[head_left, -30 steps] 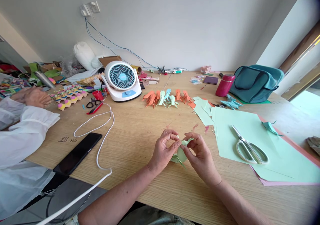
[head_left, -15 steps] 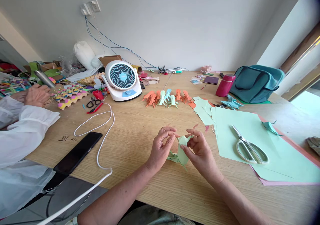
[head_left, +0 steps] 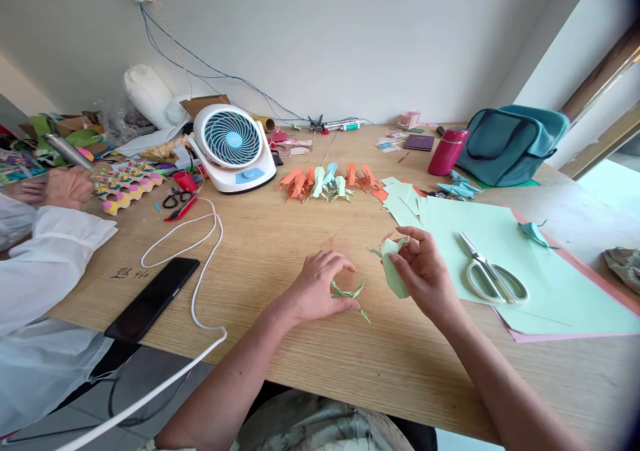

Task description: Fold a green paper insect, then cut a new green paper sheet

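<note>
Here I see the wide pale wooden desk (head_left: pixel 280 237) carrying everything, and on its right side lie large sheets of mint-green paper (head_left: pixel 480 244) over a pink sheet, spread flat, I judge, so they stay ready for cutting. A teal fabric bag (head_left: pixel 510 145) sits at the far right corner, and a round white desk fan with a blue grille (head_left: pixel 233 145) stands toward the far left. A black phone (head_left: pixel 153 299) lies near the near left edge beside a looping white cable (head_left: pixel 200 264). White-handled scissors (head_left: pixel 493 279) rest on the mint sheets, just right of my right hand (head_left: pixel 425 274). A row of small orange and mint folded paper figures (head_left: pixel 327 183) lines up mid-desk toward the far side, apparently parked out of the way. My right hand pinches a small mint-green folded paper piece (head_left: pixel 393 267) between thumb and fingertips, lifted off the desk and tilted. My left hand (head_left: pixel 317 291) rests low, fingers curled over a thin green folded paper bit (head_left: pixel 350 294) lying on the desk; whether it grips it I cannot tell. Bare wood lies open between my hands and the figure row, and along the near edge. Another person's sleeve and hand (head_left: pixel 65 187) occupy the left edge.
</note>
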{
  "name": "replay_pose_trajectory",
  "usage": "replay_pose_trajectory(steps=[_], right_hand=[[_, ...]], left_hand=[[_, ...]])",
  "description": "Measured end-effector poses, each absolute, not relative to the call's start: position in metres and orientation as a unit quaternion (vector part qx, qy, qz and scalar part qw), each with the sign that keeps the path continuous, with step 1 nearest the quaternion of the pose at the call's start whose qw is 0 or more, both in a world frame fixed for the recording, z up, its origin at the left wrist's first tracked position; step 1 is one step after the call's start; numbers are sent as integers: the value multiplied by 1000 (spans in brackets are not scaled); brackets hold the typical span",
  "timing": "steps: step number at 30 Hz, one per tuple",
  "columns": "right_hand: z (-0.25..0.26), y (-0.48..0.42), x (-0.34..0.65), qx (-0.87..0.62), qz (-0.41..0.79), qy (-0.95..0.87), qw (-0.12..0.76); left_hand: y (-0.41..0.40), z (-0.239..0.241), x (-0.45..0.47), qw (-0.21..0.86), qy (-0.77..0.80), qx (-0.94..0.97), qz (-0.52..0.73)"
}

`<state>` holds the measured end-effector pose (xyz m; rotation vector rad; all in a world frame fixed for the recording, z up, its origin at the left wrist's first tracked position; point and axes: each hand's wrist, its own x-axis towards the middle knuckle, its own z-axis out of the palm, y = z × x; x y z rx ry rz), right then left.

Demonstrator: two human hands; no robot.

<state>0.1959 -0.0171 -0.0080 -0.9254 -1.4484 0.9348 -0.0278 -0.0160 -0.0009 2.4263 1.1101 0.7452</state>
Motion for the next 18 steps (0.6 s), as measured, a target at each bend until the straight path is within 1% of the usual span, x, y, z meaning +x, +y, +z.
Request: replay_pose_trajectory(steps=[3,7,13,18], right_hand=[[-8,-16,196,-388,418,-611,550],[-9,-15,195,-387,445,-604,536],[-6,-13,199,-391,475,-577,537],[-6,-11,201,-387,529,-512,555]], left_hand=[[-16,-5,-31,191,381,890,159],[-16,-7,-32,195,387,894,111],[-16,-4,-30,225,410,871,149],[-12,-10,-28,195,408,871,191]])
